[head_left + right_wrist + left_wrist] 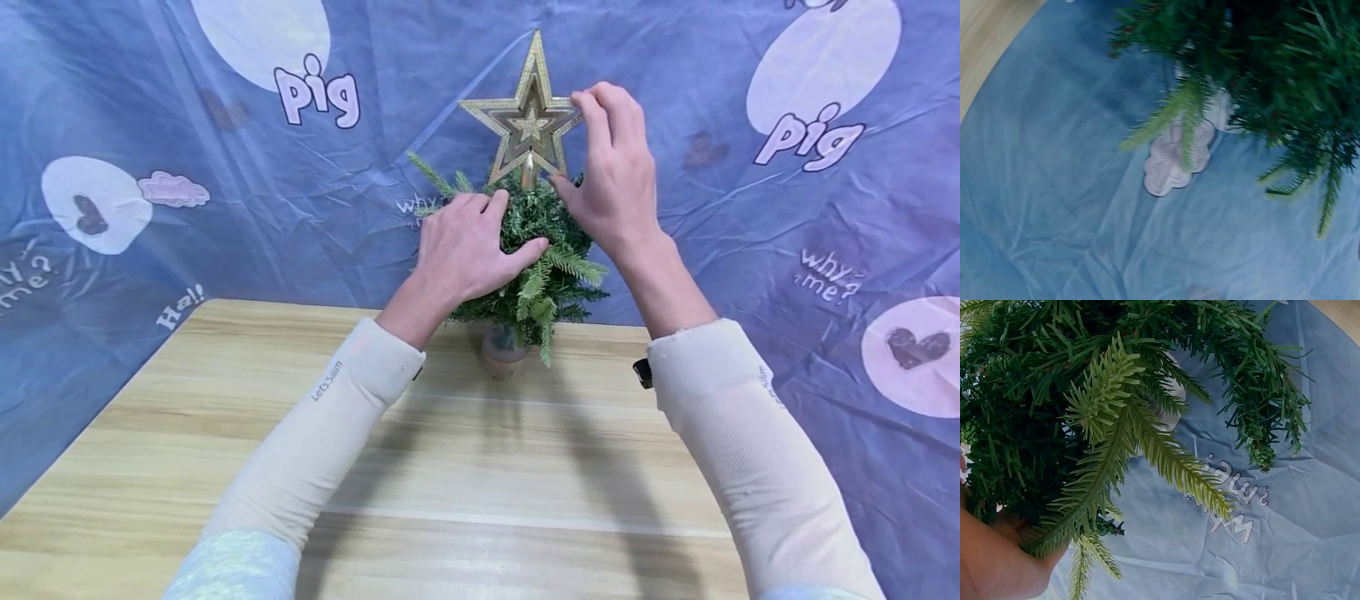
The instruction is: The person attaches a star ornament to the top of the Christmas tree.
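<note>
A small green artificial Christmas tree stands upright at the back of the table, with a gold star topper on its top. My left hand grips the tree's upper left side, thumb across the front branches. In the left wrist view, that hand sits at lower left, its fingers partly hidden behind the tree's needles. My right hand holds the star's right side, fingers at the right point and thumb by the lower right one. The right wrist view shows tree branches but no hand.
The tree's round base rests near the back edge of the light wood table. Right behind it hangs a wrinkled blue printed cloth, which also runs down the table's left side.
</note>
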`<state>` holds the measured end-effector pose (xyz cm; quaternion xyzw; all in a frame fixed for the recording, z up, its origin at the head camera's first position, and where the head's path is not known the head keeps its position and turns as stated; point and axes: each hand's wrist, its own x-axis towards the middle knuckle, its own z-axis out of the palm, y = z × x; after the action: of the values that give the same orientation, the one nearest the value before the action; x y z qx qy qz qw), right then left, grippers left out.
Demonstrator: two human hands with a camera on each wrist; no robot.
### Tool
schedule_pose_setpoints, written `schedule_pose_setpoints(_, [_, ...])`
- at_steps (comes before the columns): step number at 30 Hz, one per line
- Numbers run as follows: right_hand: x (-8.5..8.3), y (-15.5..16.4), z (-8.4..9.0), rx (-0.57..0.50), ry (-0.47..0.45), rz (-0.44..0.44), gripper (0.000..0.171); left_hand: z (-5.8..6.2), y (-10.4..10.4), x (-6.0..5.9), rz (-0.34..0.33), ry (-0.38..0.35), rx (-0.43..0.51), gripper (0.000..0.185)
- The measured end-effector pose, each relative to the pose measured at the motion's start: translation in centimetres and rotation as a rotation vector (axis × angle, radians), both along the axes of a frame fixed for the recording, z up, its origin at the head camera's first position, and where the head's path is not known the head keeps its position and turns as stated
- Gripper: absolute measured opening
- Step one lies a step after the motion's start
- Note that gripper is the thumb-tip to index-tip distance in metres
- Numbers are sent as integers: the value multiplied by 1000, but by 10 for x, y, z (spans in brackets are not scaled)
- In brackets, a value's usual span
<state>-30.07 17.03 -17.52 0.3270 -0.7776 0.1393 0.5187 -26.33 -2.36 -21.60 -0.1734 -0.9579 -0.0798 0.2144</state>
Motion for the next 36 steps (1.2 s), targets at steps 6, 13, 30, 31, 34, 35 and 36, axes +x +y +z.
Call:
schedule_pose_setpoints(6, [-2, 0, -9, -63, 49, 49, 81, 0, -1, 0, -3, 15, -6, 93])
schedule_pose_setpoints(13, [-4, 3, -7, -7, 7, 24, 84, 2, -1, -1, -9, 65, -3, 85])
schedule_pose_setpoints(30, [5, 23, -9, -8, 19, 44, 89, 19, -20, 5, -58, 118, 33, 83])
schedule_pose_setpoints(31, [6, 24, -10, -13, 17, 46, 87, 19, -23, 5, -65, 130, 44, 81])
schedule_pose_setpoints(34, [9, 29, -12, -20, 10, 61, 77, 19, -31, 7, -76, 160, 66, 77])
schedule_pose_setpoints(35, [10, 31, -13, -22, 7, 69, 73, 18, -34, 8, -77, 167, 72, 76])
schedule_pose_setpoints(36, [11, 32, -14, -22, 7, 76, 68, 18, -37, 8, -81, 173, 79, 75])
